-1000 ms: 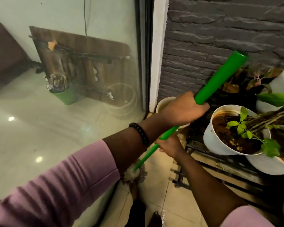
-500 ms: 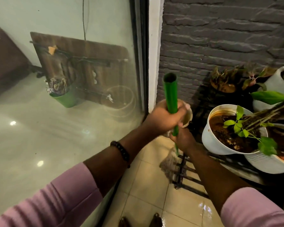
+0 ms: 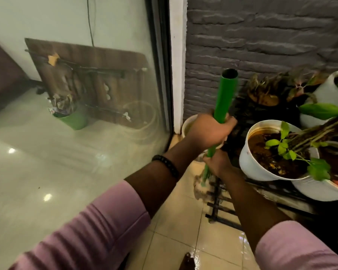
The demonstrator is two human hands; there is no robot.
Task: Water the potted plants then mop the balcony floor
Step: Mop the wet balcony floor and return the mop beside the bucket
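I hold a mop by its green handle (image 3: 224, 96), which stands nearly upright in the middle of the view. My left hand (image 3: 208, 130) grips the handle high up and my right hand (image 3: 217, 162) grips it just below. The pale stringy mop head (image 3: 200, 187) rests on the beige floor tiles (image 3: 176, 227), beside the foot of a black metal plant stand (image 3: 216, 207). On the stand to the right sit white pots; the nearest white pot (image 3: 250, 164) holds wet brown soil and a small green-leaved plant (image 3: 287, 147).
A glass door (image 3: 76, 117) with a dark frame fills the left side. A grey brick wall (image 3: 261, 41) closes off the back. A small white pot (image 3: 187, 125) sits in the corner behind my hands. Water shines on the tiles (image 3: 240, 246) at the bottom right.
The handle swung from a rightward tilt to nearly upright. The mop head moved from near my feet forward to the foot of the plant stand. Both hands kept their hold.
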